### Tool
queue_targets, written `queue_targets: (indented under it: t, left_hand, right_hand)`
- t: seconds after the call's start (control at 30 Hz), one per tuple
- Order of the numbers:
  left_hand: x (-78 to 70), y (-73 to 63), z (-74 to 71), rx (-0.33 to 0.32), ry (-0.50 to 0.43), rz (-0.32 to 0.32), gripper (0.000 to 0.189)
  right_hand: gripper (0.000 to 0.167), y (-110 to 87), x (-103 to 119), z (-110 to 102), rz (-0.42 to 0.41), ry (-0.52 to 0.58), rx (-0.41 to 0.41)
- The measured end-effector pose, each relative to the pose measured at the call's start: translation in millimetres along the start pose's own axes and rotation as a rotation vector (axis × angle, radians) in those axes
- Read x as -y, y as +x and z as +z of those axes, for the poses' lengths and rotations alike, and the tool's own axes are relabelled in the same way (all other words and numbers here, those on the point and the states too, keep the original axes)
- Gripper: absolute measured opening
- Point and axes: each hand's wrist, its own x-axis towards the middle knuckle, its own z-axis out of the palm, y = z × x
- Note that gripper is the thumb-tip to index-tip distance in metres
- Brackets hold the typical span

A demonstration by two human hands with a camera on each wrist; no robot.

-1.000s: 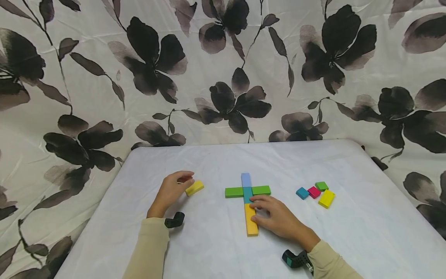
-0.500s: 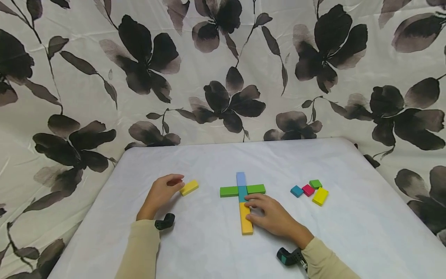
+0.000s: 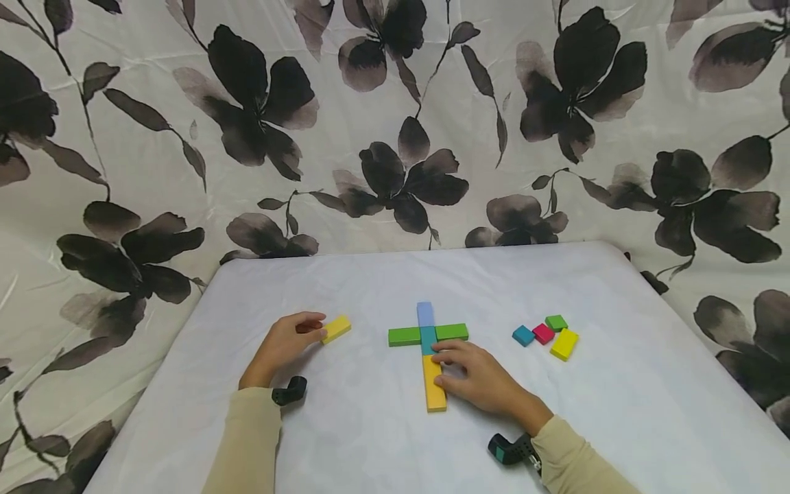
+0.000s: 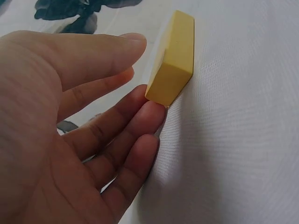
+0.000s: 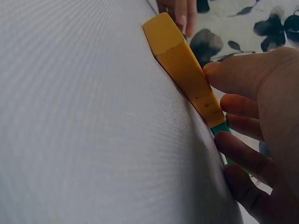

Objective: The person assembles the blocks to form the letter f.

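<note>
A yellow block (image 3: pixel 337 329) lies flat on the white cloth at the left. My left hand (image 3: pixel 286 343) is at its near left end, the fingers loosely bent. In the left wrist view, fingertips meet the lower end of that block (image 4: pixel 170 56), while the thumb stands apart from it. Centrally, a cross of blocks is laid out: a light blue block (image 3: pixel 425 314) on top, a teal block (image 3: pixel 428 339) between two green blocks (image 3: pixel 404 337), and a long orange block (image 3: pixel 435 394) below. Along the right side of the orange block rests my right hand (image 3: pixel 484 377), thumb and fingertips touching.
To the right lies a loose group: a blue block (image 3: pixel 523 335), a red block (image 3: pixel 544 334), a green block (image 3: pixel 556 322) and another yellow block (image 3: pixel 564 345). Behind the table's far edge hangs a flower-patterned cloth (image 3: pixel 370 103). Each wrist wears a black camera mount (image 3: pixel 290 391).
My left hand has drawn back a little to the left from over the yellow block. The right hand stays at the orange block. The head view has shifted slightly.
</note>
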Motion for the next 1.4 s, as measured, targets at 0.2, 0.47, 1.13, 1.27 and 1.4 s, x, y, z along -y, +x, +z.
queue_targets:
  t: [0.2,0.47,1.13,1.27,1.4]
  left_hand:
    - [1.6,2.0,2.2,0.007,0.02,-0.009,0.046]
    - [-1.1,5.1,8.2,-0.016,0.085,-0.012,0.045]
    - [-6.8,6.2,13.2,-0.018,0.16,0.029,0.044]
    - [-6.8,5.7,14.1,-0.01,0.166,0.025,0.046]
    - [-9.2,5.9,14.2,-0.006,0.178,0.03,0.048]
  right_hand:
    - [0.037,-0.9,1,1,-0.01,0.004,-0.012]
    - [0.036,0.5,0,1,-0.008,0.014,-0.005]
    - [0.037,0.7,-2,1,0.004,0.015,-0.015]
    - [0.036,0.6,-2,1,0.009,0.021,-0.01]
    - [0.036,1.4,-1,1,0.007,0.024,-0.012]
